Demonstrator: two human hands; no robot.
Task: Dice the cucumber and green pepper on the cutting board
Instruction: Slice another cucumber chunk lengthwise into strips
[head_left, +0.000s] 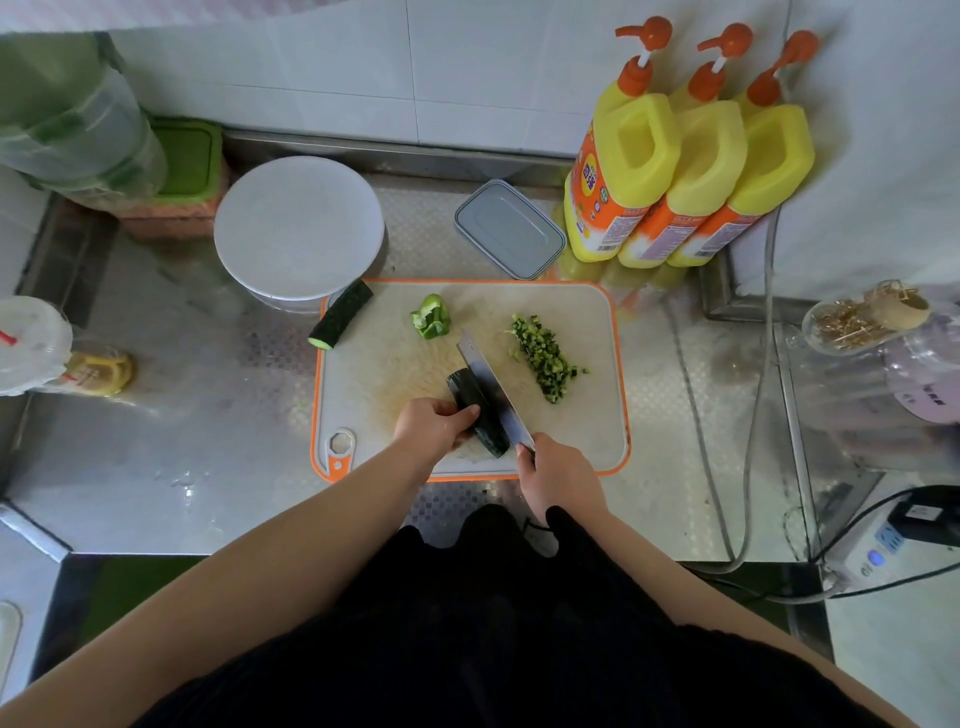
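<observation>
- A cucumber piece is laid lengthwise on the near-centre of the cutting board, angled from upper left to lower right.
- This piece is positioned directly between the two hands: the left hand is set against its left flank, and the cleaver is set against its right flank.
- The left hand is curled over the cucumber piece, with the fingertips pressed on its dark skin.
- The right hand is closed around the cleaver handle at the board's near edge; the handle itself is mostly hidden by the fingers.
- The blade appears to be in contact with the top of the cucumber piece, though the depth of the cut cannot be determined.
- A heap of diced cucumber is located to the right of the blade, clear of both hands.
- A green pepper piece is placed at the far-centre of the board, untouched.
- A second cucumber section is laid across the board's far-left corner, well apart from the hands.
- A white round lid and a grey rectangular container are situated behind the board.
</observation>
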